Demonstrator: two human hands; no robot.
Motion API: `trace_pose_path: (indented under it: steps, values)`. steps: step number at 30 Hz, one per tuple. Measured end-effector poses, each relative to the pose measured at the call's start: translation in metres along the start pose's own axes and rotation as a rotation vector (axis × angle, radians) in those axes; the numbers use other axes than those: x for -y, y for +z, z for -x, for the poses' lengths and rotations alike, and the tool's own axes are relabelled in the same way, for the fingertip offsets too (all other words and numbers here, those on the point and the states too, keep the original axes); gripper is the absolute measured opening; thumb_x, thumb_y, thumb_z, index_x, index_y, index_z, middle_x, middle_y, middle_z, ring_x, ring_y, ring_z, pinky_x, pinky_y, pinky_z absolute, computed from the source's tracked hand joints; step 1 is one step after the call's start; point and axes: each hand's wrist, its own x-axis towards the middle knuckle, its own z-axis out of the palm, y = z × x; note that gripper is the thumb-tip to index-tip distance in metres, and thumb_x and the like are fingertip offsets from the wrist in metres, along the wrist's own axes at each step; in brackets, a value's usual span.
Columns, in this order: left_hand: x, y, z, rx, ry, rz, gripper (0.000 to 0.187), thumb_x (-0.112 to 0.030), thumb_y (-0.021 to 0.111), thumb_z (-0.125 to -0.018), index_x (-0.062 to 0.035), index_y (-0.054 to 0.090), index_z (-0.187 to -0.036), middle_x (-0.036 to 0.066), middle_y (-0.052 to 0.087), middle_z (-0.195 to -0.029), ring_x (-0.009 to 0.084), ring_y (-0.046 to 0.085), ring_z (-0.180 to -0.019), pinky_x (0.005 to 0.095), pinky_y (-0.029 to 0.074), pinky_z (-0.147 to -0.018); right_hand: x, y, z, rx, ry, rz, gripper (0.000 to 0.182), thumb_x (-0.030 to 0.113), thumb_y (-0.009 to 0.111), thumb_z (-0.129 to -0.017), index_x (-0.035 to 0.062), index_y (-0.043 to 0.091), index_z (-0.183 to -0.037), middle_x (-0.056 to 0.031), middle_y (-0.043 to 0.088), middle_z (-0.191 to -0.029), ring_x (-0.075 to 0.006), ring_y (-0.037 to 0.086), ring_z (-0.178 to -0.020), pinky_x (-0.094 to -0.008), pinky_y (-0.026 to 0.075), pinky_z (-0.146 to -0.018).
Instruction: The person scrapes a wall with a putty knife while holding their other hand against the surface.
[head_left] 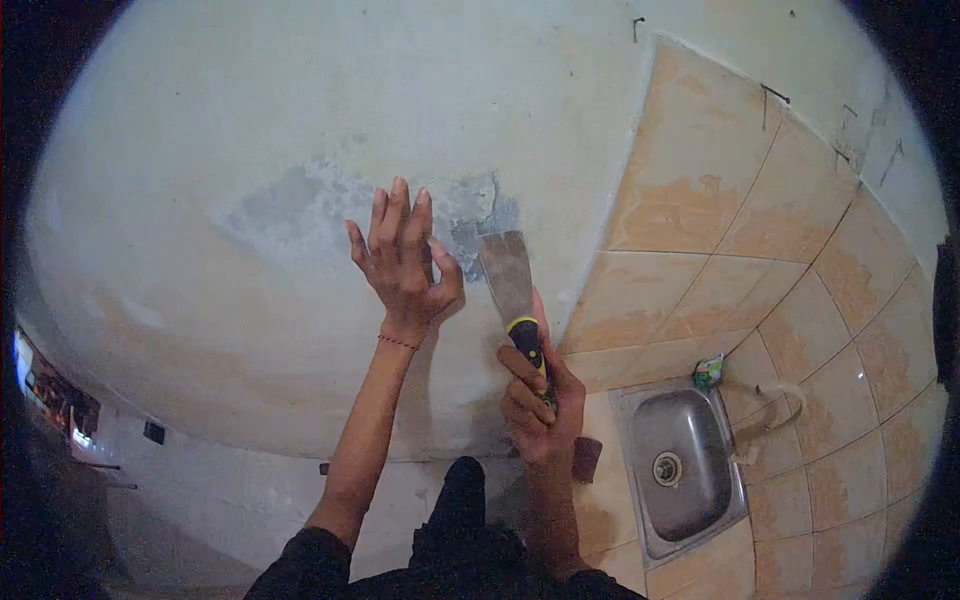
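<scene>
My right hand (541, 405) grips the black and yellow handle of a putty knife (507, 275). Its broad metal blade points up, the edge right at a grey bare patch (468, 235) where paint has come off the wall (300, 90). To the left, my left hand (402, 255) is raised at the wall with its fingers spread and nothing in them. Behind that hand, a second grey, flaky patch (285, 212) stretches leftward. A thin cord bracelet (398, 342) circles my left wrist.
Beige and orange tiles (690, 200) cover the wall to the right. A steel sink (685, 465) sits in the counter at lower right, with a green packet (708, 371) by its back edge. A small brown block (587, 460) lies beside my right forearm. Nails (776, 94) stick out above the tiles.
</scene>
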Motion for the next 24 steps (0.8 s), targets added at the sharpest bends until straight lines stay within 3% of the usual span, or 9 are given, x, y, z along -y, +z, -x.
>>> trace_pose_path:
  steps: [5,11,14,16,17,24]
  values:
    - [-0.001,0.002,0.000,-0.019,-0.004,0.009,0.060,-0.016,0.050,-0.083,-0.0116,0.053,-0.143,0.011,0.048,-0.151,0.0266,0.037,-0.145,0.0502,0.005,-0.124,-0.002,0.014,-0.004,-0.098,0.006,-0.107,0.059,0.018,0.035,-0.108,0.0318,0.012,-0.161,-0.0071,0.038,-0.082,-0.0084,0.037,-0.044,-0.0210,0.035,-0.034]
    - [0.002,0.004,0.001,-0.030,0.009,0.008,0.060,-0.015,0.049,-0.082,-0.0114,0.054,-0.142,0.011,0.049,-0.151,0.0268,0.036,-0.146,0.0501,0.005,-0.124,0.009,0.016,-0.003,-0.075,0.049,-0.094,0.055,0.017,0.034,-0.109,0.0269,0.018,-0.160,-0.0081,0.038,-0.082,-0.0089,0.034,-0.044,-0.0201,0.031,-0.033]
    - [0.000,0.005,0.002,-0.041,-0.007,0.021,0.061,-0.015,0.050,-0.082,-0.0123,0.054,-0.142,0.010,0.048,-0.151,0.0270,0.037,-0.145,0.0500,0.004,-0.124,0.008,0.023,-0.004,-0.171,0.040,-0.096,0.052,0.018,0.034,-0.109,0.0250,0.022,-0.159,-0.0081,0.039,-0.082,-0.0085,0.033,-0.043,-0.0202,0.030,-0.032]
    - [-0.001,0.005,0.002,-0.046,-0.003,0.022,0.061,-0.015,0.051,-0.081,-0.0128,0.054,-0.142,0.011,0.048,-0.151,0.0273,0.037,-0.145,0.0499,0.005,-0.124,0.011,0.020,0.001,-0.191,0.046,-0.069,0.027,0.022,0.036,-0.109,0.0128,0.036,-0.134,-0.0063,0.039,-0.079,-0.0090,0.036,-0.044,-0.0205,0.031,-0.030]
    - [-0.001,0.006,0.001,-0.054,-0.004,0.020,0.061,-0.015,0.051,-0.081,-0.0130,0.054,-0.142,0.011,0.049,-0.151,0.0274,0.038,-0.145,0.0498,0.005,-0.124,0.012,0.019,0.001,-0.200,0.054,-0.051,0.022,0.024,0.037,-0.109,0.0066,0.043,-0.121,-0.0054,0.039,-0.077,-0.0092,0.037,-0.045,-0.0207,0.032,-0.030]
    - [0.001,0.006,0.001,-0.047,0.000,0.025,0.061,-0.014,0.051,-0.081,-0.0130,0.054,-0.142,0.010,0.049,-0.151,0.0270,0.039,-0.145,0.0492,0.004,-0.124,0.009,0.026,-0.004,-0.191,0.049,-0.018,0.024,0.024,0.037,-0.109,0.0066,0.044,-0.123,-0.0052,0.038,-0.077,-0.0089,0.036,-0.045,-0.0208,0.032,-0.029]
